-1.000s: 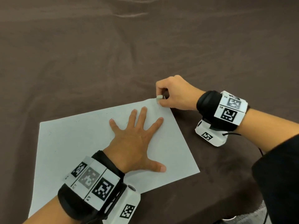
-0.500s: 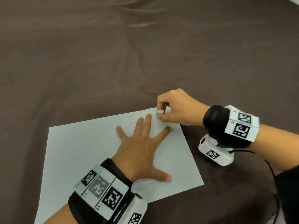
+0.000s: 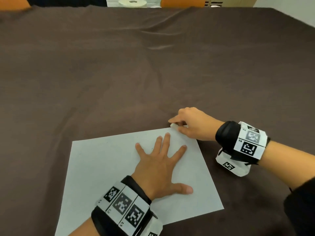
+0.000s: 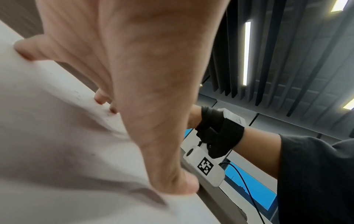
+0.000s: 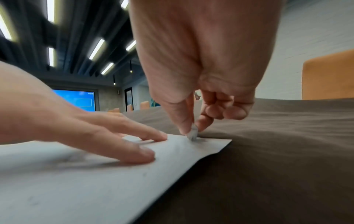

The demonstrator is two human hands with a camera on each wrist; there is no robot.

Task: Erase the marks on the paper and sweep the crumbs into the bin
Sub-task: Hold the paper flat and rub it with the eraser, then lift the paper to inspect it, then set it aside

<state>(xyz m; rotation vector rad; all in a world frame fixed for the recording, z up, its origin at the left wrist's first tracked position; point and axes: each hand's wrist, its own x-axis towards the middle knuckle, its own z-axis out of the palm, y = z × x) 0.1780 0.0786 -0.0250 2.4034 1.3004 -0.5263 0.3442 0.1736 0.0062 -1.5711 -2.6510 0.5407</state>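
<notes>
A white sheet of paper (image 3: 105, 167) lies on the brown tablecloth (image 3: 119, 74). My left hand (image 3: 160, 167) lies flat on it with fingers spread, pressing it down. My right hand (image 3: 190, 123) pinches a small white eraser (image 3: 173, 125) between thumb and forefinger at the paper's far right corner. In the right wrist view the eraser (image 5: 192, 134) touches the paper (image 5: 76, 189) close to its corner. Faint pencil marks (image 3: 139, 143) show near my left fingers. In the left wrist view my left hand (image 4: 134, 75) rests on the paper (image 4: 57, 151). No bin is in view.
The tablecloth has low wrinkles (image 3: 158, 46) in the middle. Past the table's far edge stand orange chairs (image 3: 182, 2) and a white roll (image 3: 131, 2). An orange chair back (image 5: 327, 75) shows at the right in the right wrist view.
The head camera has tilted up, so the far table edge now shows. My right hand with the eraser has shifted slightly toward the paper's far corner. My left hand stays flat on the paper.
</notes>
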